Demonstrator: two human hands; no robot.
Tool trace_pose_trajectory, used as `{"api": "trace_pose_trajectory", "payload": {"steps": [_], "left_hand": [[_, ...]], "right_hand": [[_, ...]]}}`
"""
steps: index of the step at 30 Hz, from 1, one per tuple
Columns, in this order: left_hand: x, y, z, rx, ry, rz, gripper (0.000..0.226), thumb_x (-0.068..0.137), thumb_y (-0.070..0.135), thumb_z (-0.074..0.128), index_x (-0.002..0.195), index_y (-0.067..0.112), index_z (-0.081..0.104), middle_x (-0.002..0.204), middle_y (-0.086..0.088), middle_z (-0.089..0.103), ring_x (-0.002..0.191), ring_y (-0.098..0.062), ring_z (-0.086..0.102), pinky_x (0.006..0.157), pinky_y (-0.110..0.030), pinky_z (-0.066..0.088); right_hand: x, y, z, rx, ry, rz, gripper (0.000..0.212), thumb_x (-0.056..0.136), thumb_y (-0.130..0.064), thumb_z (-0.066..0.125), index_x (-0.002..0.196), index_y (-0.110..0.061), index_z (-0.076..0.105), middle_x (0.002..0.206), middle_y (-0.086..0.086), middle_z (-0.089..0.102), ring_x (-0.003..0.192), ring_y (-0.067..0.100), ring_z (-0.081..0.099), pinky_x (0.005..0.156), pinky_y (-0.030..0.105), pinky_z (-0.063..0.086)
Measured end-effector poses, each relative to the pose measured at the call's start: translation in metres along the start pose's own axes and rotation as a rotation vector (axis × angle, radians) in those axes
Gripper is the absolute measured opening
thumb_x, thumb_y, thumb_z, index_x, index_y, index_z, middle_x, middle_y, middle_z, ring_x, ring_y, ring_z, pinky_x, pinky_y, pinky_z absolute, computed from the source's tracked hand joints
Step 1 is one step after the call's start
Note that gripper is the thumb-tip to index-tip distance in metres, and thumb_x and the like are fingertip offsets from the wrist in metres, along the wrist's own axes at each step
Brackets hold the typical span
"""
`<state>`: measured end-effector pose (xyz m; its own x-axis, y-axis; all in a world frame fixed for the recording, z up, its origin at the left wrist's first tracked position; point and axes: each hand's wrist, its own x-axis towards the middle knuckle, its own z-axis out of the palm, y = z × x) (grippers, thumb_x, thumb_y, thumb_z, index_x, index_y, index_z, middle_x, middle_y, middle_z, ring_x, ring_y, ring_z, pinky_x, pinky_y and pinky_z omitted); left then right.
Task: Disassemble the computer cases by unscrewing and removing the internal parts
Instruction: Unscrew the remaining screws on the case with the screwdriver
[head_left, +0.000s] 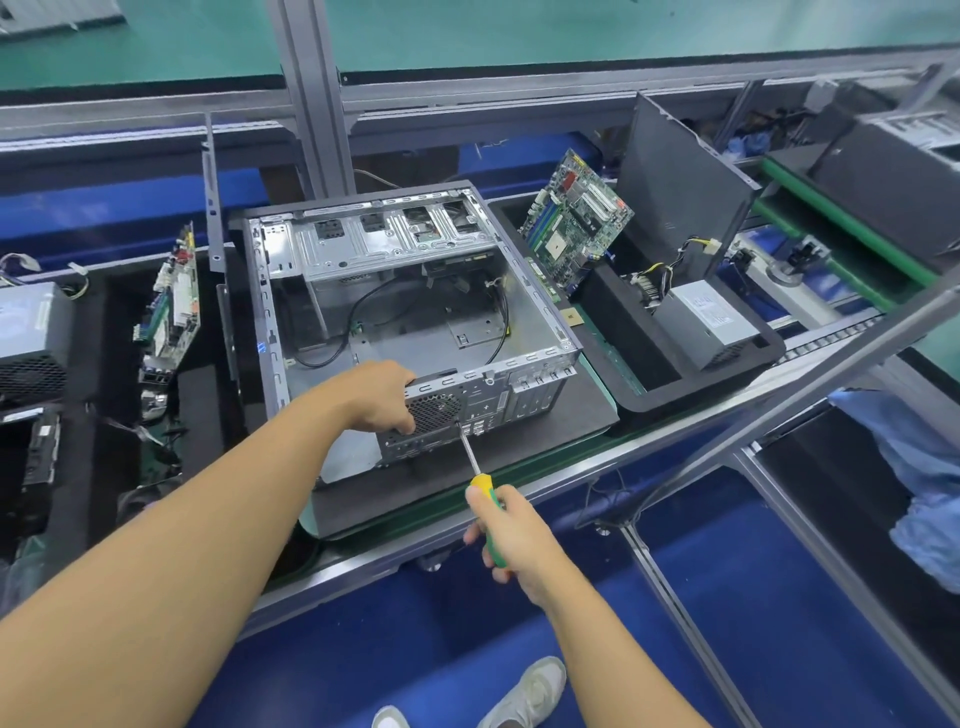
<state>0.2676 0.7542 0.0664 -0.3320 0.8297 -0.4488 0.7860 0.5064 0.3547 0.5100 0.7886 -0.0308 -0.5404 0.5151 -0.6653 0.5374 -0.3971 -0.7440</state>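
Right hand, curled round the yellow-green screwdriver, should press the tip squarely into the rear panel of the computer case just ahead, while the left hand grips the rim beside it to steady it.

One open computer case, dead centre. Two motherboards out already: right motherboard, left motherboard. Two power supplies too: right power supply, left power supply. One screwdriver, yellow and green. One black side panel. Two hands in play: left hand, right hand. And two shoes down below: near shoe, cropped shoe.
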Motion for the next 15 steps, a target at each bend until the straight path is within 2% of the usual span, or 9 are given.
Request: {"api": "trace_pose_trajectory", "payload": {"steps": [2, 4, 6, 8, 10, 13, 15], "left_hand": [[0.0, -0.001, 0.0, -0.005, -0.003, 0.002, 0.019, 0.077, 0.02, 0.072, 0.092, 0.013, 0.063, 0.082, -0.005, 0.068, 0.073, -0.022, 0.062, 0.063, -0.032, 0.049], [0.001, -0.001, 0.0, -0.008, -0.005, 0.008, 0.018, 0.077, 0.02, 0.073, 0.091, 0.013, 0.063, 0.08, -0.005, 0.067, 0.07, -0.02, 0.06, 0.061, -0.03, 0.046], [0.001, -0.001, 0.0, -0.011, -0.005, 0.008, 0.018, 0.077, 0.02, 0.073, 0.09, 0.013, 0.062, 0.079, -0.004, 0.067, 0.069, -0.02, 0.059, 0.06, -0.03, 0.045], [0.001, 0.0, 0.0, -0.021, -0.008, 0.009, 0.016, 0.078, 0.019, 0.072, 0.089, 0.012, 0.062, 0.078, -0.005, 0.066, 0.067, -0.02, 0.058, 0.059, -0.029, 0.044], [0.001, -0.001, 0.0, -0.024, -0.006, 0.008, 0.015, 0.078, 0.018, 0.072, 0.087, 0.012, 0.061, 0.076, -0.004, 0.064, 0.065, -0.019, 0.056, 0.057, -0.028, 0.042], [0.001, 0.0, 0.001, -0.016, 0.004, 0.009, 0.016, 0.078, 0.017, 0.073, 0.085, 0.012, 0.06, 0.075, -0.004, 0.063, 0.066, -0.02, 0.056, 0.056, -0.028, 0.041], [0.001, -0.001, 0.001, -0.019, 0.004, 0.013, 0.015, 0.077, 0.017, 0.072, 0.086, 0.013, 0.06, 0.076, -0.004, 0.064, 0.067, -0.02, 0.057, 0.056, -0.028, 0.042]], "right_hand": [[0.001, -0.004, -0.009, 0.193, -0.218, 0.127, 0.045, 0.098, -0.045, 0.04, 0.112, -0.005, 0.057, 0.09, 0.015, 0.072, 0.056, 0.018, 0.048, 0.046, 0.027, 0.035], [-0.001, -0.005, -0.019, 0.338, -0.41, 0.155, 0.043, 0.101, -0.03, 0.033, 0.119, 0.002, 0.056, 0.109, 0.024, 0.07, 0.068, 0.021, 0.054, 0.053, 0.032, 0.043], [-0.003, -0.001, -0.025, 0.389, -0.458, 0.114, 0.033, 0.103, -0.022, 0.038, 0.119, 0.001, 0.055, 0.116, 0.024, 0.069, 0.075, 0.021, 0.057, 0.059, 0.033, 0.047], [-0.003, 0.004, -0.026, 0.349, -0.402, 0.033, 0.019, 0.104, -0.017, 0.047, 0.113, -0.003, 0.056, 0.11, 0.019, 0.072, 0.077, 0.021, 0.06, 0.06, 0.033, 0.048], [-0.003, 0.005, -0.021, 0.195, -0.273, -0.021, 0.008, 0.101, -0.019, 0.058, 0.099, -0.012, 0.055, 0.097, 0.011, 0.072, 0.074, 0.02, 0.063, 0.058, 0.032, 0.049], [-0.003, 0.006, -0.008, -0.037, -0.034, -0.078, 0.028, 0.091, -0.025, 0.071, 0.086, -0.018, 0.045, 0.08, 0.003, 0.059, 0.066, 0.016, 0.059, 0.053, 0.026, 0.045], [-0.004, 0.007, -0.001, -0.137, 0.06, -0.091, 0.028, 0.09, -0.028, 0.07, 0.089, -0.017, 0.044, 0.078, 0.002, 0.055, 0.061, 0.012, 0.054, 0.051, 0.024, 0.042]]}}
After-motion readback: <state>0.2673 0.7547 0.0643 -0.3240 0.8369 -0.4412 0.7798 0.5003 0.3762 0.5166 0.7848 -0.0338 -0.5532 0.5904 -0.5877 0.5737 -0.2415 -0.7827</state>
